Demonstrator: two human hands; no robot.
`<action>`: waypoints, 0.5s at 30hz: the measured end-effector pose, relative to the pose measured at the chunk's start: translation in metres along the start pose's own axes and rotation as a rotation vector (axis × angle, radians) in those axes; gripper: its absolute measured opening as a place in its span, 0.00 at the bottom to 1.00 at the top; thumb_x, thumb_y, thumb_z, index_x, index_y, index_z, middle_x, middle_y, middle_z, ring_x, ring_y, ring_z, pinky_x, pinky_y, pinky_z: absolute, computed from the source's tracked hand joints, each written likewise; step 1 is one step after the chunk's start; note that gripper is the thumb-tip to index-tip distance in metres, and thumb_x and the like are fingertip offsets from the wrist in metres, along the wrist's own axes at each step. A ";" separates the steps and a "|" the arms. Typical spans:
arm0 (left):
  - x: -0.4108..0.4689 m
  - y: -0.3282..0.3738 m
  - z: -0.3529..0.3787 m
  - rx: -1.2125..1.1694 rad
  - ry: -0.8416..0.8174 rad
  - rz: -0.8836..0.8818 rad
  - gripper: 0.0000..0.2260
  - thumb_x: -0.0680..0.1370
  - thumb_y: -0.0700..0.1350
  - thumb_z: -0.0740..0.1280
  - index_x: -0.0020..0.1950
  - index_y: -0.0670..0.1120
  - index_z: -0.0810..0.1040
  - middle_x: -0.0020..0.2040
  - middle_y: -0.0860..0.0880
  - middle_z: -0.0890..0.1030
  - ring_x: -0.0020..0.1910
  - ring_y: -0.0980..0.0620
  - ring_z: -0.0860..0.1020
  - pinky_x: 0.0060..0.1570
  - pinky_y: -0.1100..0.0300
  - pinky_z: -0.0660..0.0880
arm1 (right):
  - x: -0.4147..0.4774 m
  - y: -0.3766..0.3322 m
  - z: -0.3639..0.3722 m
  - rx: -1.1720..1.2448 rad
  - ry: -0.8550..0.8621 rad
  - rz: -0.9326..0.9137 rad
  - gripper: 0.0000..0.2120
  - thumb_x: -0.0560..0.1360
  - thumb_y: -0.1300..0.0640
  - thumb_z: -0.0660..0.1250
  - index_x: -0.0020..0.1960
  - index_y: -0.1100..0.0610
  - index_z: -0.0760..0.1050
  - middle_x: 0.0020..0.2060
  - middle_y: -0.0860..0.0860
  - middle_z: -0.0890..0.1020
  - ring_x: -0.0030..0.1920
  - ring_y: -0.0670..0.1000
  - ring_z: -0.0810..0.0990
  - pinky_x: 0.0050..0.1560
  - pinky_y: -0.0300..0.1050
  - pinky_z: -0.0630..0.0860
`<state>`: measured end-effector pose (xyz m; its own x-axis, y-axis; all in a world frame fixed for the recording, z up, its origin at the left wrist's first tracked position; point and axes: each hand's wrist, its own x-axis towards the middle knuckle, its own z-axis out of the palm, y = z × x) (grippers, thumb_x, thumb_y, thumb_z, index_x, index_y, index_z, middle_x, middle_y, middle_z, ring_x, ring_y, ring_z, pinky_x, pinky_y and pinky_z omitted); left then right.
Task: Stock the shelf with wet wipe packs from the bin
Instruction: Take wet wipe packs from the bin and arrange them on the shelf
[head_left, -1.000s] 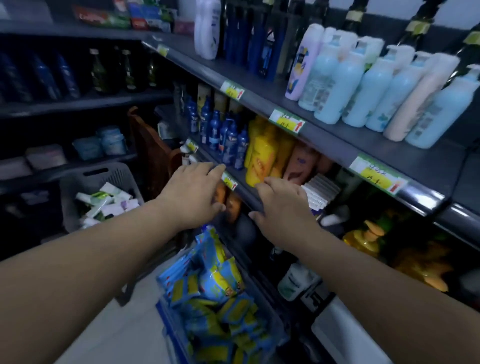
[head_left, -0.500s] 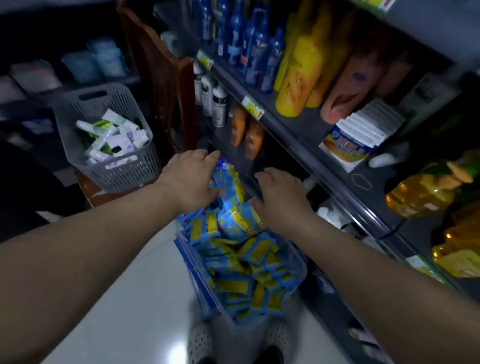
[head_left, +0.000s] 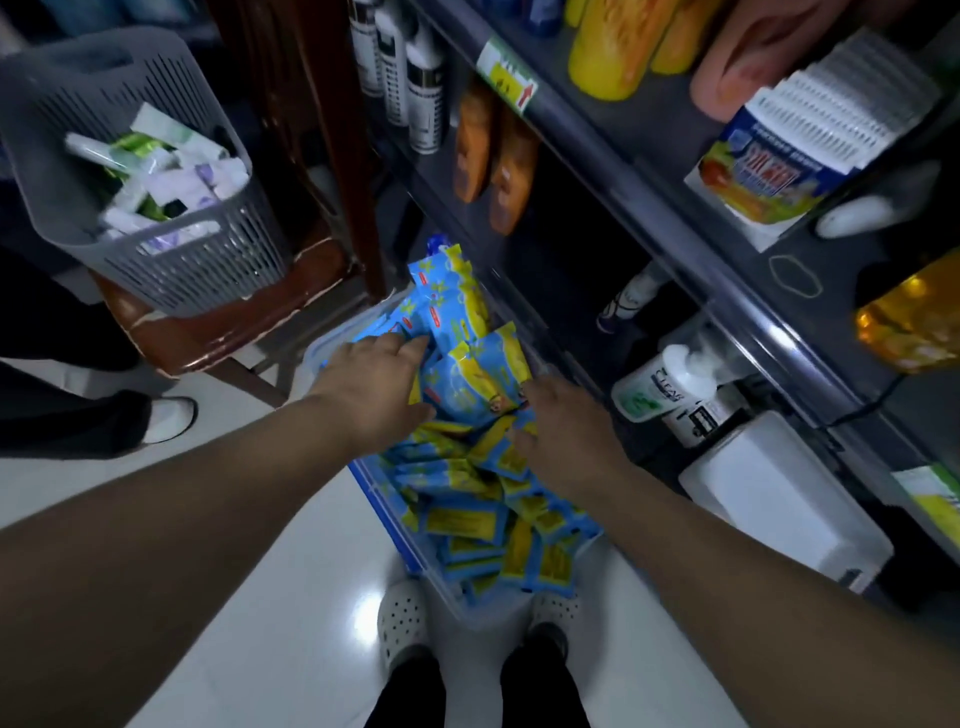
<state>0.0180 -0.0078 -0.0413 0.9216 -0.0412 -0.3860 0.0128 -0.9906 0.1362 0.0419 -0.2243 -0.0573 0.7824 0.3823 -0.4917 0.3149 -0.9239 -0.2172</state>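
Both hands have dropped from the shelf (head_left: 649, 208) into the bin (head_left: 387, 519) at centre frame, left hand (head_left: 374, 384) flat on the wet wipe packs (head_left: 467, 525), right hand (head_left: 566, 436) among them, its grip unclear.

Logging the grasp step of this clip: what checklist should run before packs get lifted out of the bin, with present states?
1. Grip of left hand on wet wipe packs: not ok, fingers only rest on them.
2. Grip of right hand: cannot tell, fingertips hidden among packs.
3. Stock in bin: ok, piled high.
4. Free room on shelf: cannot tell, too dark.
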 end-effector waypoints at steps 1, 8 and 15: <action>0.003 0.000 0.008 -0.003 -0.013 -0.012 0.38 0.75 0.61 0.64 0.77 0.47 0.53 0.72 0.43 0.66 0.69 0.42 0.66 0.68 0.49 0.64 | 0.005 0.001 0.005 0.022 -0.010 0.005 0.28 0.81 0.48 0.58 0.77 0.56 0.56 0.76 0.54 0.57 0.74 0.58 0.58 0.72 0.53 0.59; 0.023 -0.013 0.057 -0.039 -0.066 -0.057 0.38 0.74 0.61 0.65 0.77 0.48 0.53 0.73 0.43 0.65 0.70 0.42 0.65 0.69 0.48 0.63 | 0.054 -0.006 0.027 0.159 -0.002 0.017 0.31 0.81 0.47 0.60 0.77 0.57 0.54 0.75 0.55 0.60 0.74 0.58 0.60 0.71 0.52 0.62; 0.033 -0.031 0.094 -0.054 -0.123 -0.094 0.37 0.73 0.59 0.67 0.76 0.48 0.55 0.72 0.44 0.65 0.69 0.42 0.66 0.66 0.49 0.66 | 0.108 -0.013 0.049 0.198 0.079 -0.013 0.35 0.79 0.51 0.64 0.79 0.53 0.49 0.75 0.55 0.60 0.72 0.57 0.63 0.67 0.51 0.66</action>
<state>0.0113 0.0093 -0.1435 0.8608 0.0327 -0.5079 0.1210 -0.9825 0.1418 0.0962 -0.1707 -0.1488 0.8211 0.3844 -0.4219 0.2194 -0.8950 -0.3885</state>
